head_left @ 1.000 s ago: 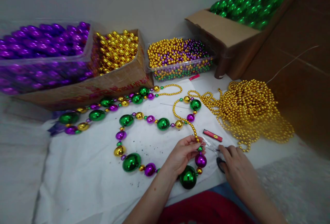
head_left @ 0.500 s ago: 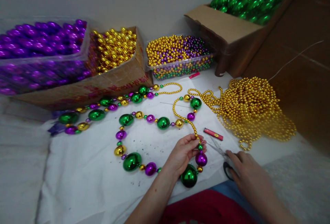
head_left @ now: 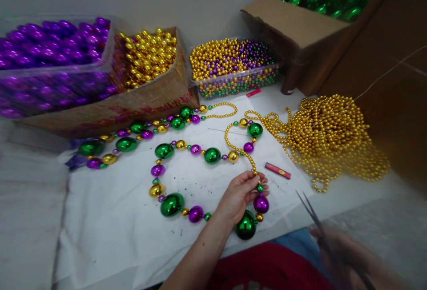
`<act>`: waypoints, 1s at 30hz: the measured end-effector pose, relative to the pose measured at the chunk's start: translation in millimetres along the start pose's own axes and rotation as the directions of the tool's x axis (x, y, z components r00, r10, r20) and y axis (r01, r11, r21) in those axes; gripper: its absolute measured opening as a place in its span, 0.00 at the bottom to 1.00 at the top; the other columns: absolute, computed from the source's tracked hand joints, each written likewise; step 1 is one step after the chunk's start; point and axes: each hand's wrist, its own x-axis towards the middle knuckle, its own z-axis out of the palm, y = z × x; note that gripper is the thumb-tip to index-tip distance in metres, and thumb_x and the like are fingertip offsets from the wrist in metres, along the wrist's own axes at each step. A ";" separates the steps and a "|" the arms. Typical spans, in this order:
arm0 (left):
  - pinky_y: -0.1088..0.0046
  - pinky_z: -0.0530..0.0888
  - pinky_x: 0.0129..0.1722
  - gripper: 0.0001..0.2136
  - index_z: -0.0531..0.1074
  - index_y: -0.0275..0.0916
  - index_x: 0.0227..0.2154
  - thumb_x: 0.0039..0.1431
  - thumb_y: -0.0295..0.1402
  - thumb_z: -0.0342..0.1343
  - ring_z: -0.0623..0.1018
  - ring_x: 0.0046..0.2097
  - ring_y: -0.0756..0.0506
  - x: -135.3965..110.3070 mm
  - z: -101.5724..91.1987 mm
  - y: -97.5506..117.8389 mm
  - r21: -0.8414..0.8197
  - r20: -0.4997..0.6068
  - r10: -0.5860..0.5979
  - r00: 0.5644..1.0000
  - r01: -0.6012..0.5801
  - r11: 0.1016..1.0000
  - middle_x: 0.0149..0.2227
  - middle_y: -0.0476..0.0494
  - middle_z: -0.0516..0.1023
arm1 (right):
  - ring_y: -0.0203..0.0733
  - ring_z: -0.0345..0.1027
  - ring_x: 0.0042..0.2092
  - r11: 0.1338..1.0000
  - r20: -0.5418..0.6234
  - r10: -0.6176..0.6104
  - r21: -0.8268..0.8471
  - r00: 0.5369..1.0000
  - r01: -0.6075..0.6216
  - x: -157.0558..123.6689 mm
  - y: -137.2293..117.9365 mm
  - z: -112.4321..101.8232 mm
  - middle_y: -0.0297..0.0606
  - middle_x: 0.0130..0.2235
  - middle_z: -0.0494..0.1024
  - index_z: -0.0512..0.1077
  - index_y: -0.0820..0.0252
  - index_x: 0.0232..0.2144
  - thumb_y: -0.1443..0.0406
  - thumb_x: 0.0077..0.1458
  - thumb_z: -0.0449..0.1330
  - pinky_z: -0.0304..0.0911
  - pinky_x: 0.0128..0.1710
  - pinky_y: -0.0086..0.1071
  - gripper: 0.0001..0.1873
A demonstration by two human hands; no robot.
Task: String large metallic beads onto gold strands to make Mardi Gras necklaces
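My left hand pinches a bead necklace where its string of small gold beads meets a small green bead. A purple ball and a big green ball hang just below those fingers. The rest of the necklace, with green, gold and purple balls, loops across the white cloth. At the lower right, my right hand is blurred but holds scissors, whose narrow blades point up and left, slightly apart. A red lighter lies on the cloth between the necklace and the gold bead pile.
A second necklace lies behind. A heap of gold bead strings sits to the right. Along the wall stand a bin of purple balls, a carton of gold balls, a tub of small beads and a box of green balls.
My right hand has pulled the scissors away from the left fingers, down and to the right. My left hand keeps its pinch on the necklace. The view has shifted slightly.
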 end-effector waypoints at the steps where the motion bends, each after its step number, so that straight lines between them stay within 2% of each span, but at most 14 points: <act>1: 0.68 0.75 0.42 0.10 0.73 0.32 0.35 0.51 0.31 0.63 0.77 0.36 0.47 0.0 0.4 -0.6 -0.003 -0.005 0.001 1.000 -0.001 1.000 0.37 0.40 0.76 | 0.48 0.71 0.29 1.000 0.029 0.010 0.030 1.000 -0.011 7.8 -2.5 11.7 0.43 0.30 0.76 0.69 0.56 0.51 0.42 0.46 0.59 0.66 0.28 0.37 0.36; 3: 0.68 0.75 0.41 0.10 0.73 0.32 0.35 0.51 0.31 0.63 0.77 0.36 0.47 -0.7 1.2 -1.6 -0.010 -0.018 0.003 1.000 -0.004 1.000 0.36 0.40 0.76 | 0.44 0.68 0.26 0.998 0.071 0.003 0.070 0.997 -0.008 25.6 -8.1 34.5 0.39 0.25 0.74 0.70 0.57 0.49 0.38 0.46 0.55 0.65 0.28 0.36 0.38; 6: 0.70 0.75 0.39 0.11 0.73 0.32 0.34 0.49 0.32 0.64 0.77 0.35 0.47 -2.4 1.9 -2.7 -0.026 -0.037 0.008 0.999 -0.009 1.000 0.35 0.40 0.76 | 0.43 0.66 0.25 0.991 0.147 -0.015 0.137 0.989 -0.005 46.4 -16.7 56.0 0.36 0.22 0.71 0.71 0.58 0.46 0.38 0.43 0.57 0.63 0.28 0.35 0.37; 11: 0.70 0.75 0.41 0.11 0.72 0.33 0.33 0.49 0.32 0.65 0.79 0.36 0.46 -3.9 3.2 -3.5 -0.049 -0.062 0.029 0.998 -0.032 0.998 0.35 0.42 0.77 | 0.40 0.64 0.27 0.997 0.172 -0.039 0.074 0.984 0.026 46.8 -27.7 58.4 0.36 0.27 0.72 0.71 0.57 0.45 0.44 0.46 0.61 0.60 0.26 0.30 0.31; 15: 0.70 0.74 0.41 0.09 0.72 0.33 0.34 0.51 0.31 0.63 0.79 0.37 0.46 -4.5 4.3 -3.1 -0.036 -0.055 0.036 0.998 -0.038 0.999 0.35 0.42 0.76 | 0.37 0.63 0.25 0.991 0.214 -0.017 0.132 0.977 -0.011 42.1 -35.2 62.3 0.34 0.25 0.70 0.70 0.57 0.45 0.43 0.48 0.59 0.60 0.25 0.29 0.30; 18: 0.70 0.74 0.42 0.08 0.72 0.32 0.34 0.53 0.30 0.61 0.79 0.37 0.46 -4.9 4.7 -3.6 -0.034 -0.058 0.038 0.998 -0.040 0.999 0.36 0.41 0.76 | 0.36 0.63 0.24 0.984 0.184 -0.028 0.178 0.983 -0.005 47.2 -43.3 69.6 0.33 0.24 0.69 0.70 0.59 0.44 0.42 0.47 0.60 0.61 0.24 0.29 0.31; 23: 0.71 0.74 0.39 0.09 0.71 0.33 0.38 0.53 0.28 0.60 0.79 0.38 0.45 -5.3 5.5 -5.1 -0.085 -0.082 0.050 0.995 -0.057 0.995 0.38 0.41 0.76 | 0.35 0.60 0.21 0.970 0.058 0.009 0.240 0.998 -0.023 58.1 -56.7 78.5 0.31 0.20 0.67 0.71 0.61 0.40 0.42 0.43 0.63 0.60 0.22 0.29 0.32; 30: 0.72 0.74 0.37 0.11 0.70 0.33 0.40 0.54 0.28 0.59 0.79 0.39 0.43 -3.9 5.9 -5.9 -0.100 -0.085 0.056 0.995 -0.065 0.993 0.38 0.39 0.77 | 0.33 0.59 0.20 0.961 -0.050 0.023 0.275 0.998 -0.009 60.5 -64.9 85.1 0.30 0.19 0.66 0.73 0.61 0.37 0.46 0.40 0.67 0.56 0.20 0.27 0.29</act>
